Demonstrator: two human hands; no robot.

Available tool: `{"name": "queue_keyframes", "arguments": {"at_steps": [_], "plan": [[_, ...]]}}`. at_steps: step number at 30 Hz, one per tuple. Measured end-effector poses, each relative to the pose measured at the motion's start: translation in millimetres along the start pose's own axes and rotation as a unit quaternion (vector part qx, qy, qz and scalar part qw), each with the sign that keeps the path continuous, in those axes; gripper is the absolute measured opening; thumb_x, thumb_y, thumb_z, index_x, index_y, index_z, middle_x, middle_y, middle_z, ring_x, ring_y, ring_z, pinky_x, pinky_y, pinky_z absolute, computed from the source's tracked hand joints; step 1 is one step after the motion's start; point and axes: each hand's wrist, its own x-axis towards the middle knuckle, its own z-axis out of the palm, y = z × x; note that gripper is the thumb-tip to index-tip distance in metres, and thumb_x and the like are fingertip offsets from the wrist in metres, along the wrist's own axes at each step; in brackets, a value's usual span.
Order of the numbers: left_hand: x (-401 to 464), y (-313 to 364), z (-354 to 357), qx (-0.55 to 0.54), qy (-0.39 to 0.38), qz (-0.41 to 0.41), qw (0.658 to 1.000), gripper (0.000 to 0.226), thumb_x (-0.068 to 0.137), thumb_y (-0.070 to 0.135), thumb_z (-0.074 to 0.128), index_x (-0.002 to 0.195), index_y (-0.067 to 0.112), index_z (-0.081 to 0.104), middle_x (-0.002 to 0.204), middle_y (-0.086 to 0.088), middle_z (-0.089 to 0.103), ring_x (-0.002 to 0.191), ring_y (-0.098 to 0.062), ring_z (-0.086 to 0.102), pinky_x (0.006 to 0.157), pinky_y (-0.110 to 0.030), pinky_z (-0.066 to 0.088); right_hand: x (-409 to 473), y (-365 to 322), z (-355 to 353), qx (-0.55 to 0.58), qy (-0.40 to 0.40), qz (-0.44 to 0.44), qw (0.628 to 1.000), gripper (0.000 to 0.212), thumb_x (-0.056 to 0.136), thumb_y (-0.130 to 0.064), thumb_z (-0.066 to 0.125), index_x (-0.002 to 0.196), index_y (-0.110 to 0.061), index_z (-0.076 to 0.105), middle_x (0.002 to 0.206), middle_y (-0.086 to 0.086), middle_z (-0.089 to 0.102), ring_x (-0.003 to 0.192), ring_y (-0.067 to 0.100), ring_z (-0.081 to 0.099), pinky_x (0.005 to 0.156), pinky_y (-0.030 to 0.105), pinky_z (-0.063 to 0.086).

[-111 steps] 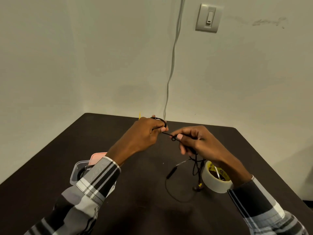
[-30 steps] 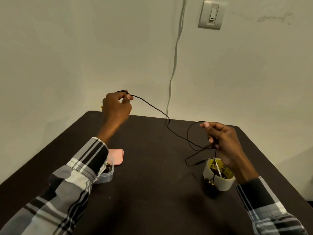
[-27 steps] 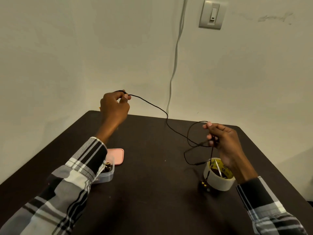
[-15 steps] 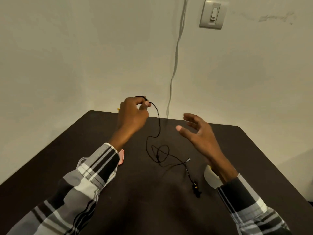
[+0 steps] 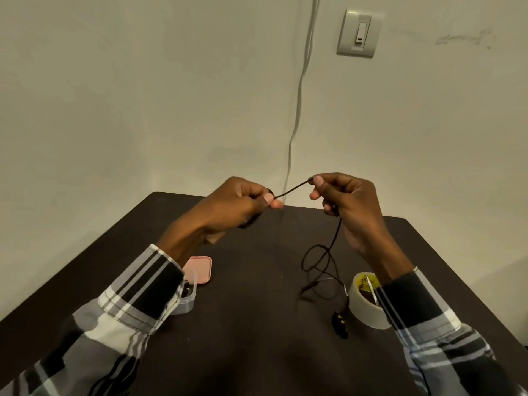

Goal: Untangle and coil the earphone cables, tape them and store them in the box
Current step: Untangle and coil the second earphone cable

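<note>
At the lower edges of the frame, two plaid sleeves are seen over a dark table (image 5: 243, 352). At lower right, a roll of tape (image 5: 364, 305) stands just beside the earbud ends (image 5: 339, 324) of the earphone cable (image 5: 320, 267), whose slack lies in loose crossing loops on the table. At centre left, a clear box (image 5: 188, 298) is noted, partly hidden by the left sleeve, with a pink lid (image 5: 200, 268) beside it. Above, at mid-frame, a short taut span of cable is pinched between the left hand (image 5: 231, 204) and the right hand (image 5: 347, 207), each with thumb and forefinger closed on it and remaining fingers curled. It is judged that the crossed loops may be drawn into a knot if the cable is pulled while they overlap.
</note>
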Motion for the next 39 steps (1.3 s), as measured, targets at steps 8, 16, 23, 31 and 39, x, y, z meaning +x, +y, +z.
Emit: {"name": "queue_keyframes", "arguments": {"at_steps": [8, 16, 23, 31, 39], "plan": [[-6, 13, -8, -0.416, -0.220, 0.126, 0.873, 0.008, 0.092, 0.018, 0.057, 0.092, 0.012, 0.063, 0.147, -0.027, 0.043, 0.129, -0.049, 0.048, 0.091, -0.064, 0.049, -7, 12, 6, -0.044, -0.104, 0.032, 0.993, 0.014, 0.094, -0.021, 0.065, 0.092, -0.016, 0.079, 0.059, 0.005, 0.061, 0.052, 0.010, 0.044, 0.048, 0.019, 0.034], [12, 24, -18, -0.387, -0.065, 0.166, 0.905, 0.012, 0.090, 0.022, 0.053, 0.086, 0.018, 0.064, 0.145, -0.019, 0.049, 0.126, -0.044, 0.054, 0.082, -0.057, 0.054, -38, 31, 22, -0.059, -0.174, 0.028, 0.983, 0.020, 0.094, -0.026, 0.064, 0.101, -0.014, 0.078, 0.064, 0.009, 0.064, 0.060, 0.024, 0.046, 0.048, 0.023, 0.032], [26, 5, -24, -0.236, 0.112, 0.119, 0.958, 0.016, 0.094, 0.027, 0.056, 0.083, 0.022, 0.067, 0.136, -0.005, 0.060, 0.127, -0.028, 0.055, 0.087, -0.052, 0.054, -56, 37, 14, -0.087, -0.195, 0.017, 0.977, 0.020, 0.099, -0.023, 0.057, 0.100, -0.013, 0.074, 0.068, 0.005, 0.070, 0.049, 0.023, 0.037, 0.045, 0.024, 0.032], [24, -26, -14, 0.160, 0.030, 0.116, 0.980, 0.024, 0.097, 0.016, 0.058, 0.084, 0.033, 0.069, 0.133, -0.005, 0.063, 0.135, 0.000, 0.043, 0.113, -0.040, 0.038, -51, 13, -20, -0.131, -0.128, -0.047, 0.982, 0.019, 0.092, -0.029, 0.062, 0.090, -0.017, 0.076, 0.061, 0.005, 0.068, 0.051, 0.014, 0.047, 0.051, 0.015, 0.037], [11, -28, -1, 0.163, -0.134, 0.073, 0.975, 0.021, 0.095, 0.022, 0.062, 0.085, 0.037, 0.073, 0.120, -0.001, 0.071, 0.133, -0.008, 0.049, 0.110, -0.046, 0.042, -29, -10, -42, -0.126, -0.060, -0.111, 0.984, 0.022, 0.087, -0.032, 0.064, 0.086, -0.016, 0.078, 0.056, 0.006, 0.066, 0.055, 0.049, 0.044, 0.048, 0.033, 0.035]]}}
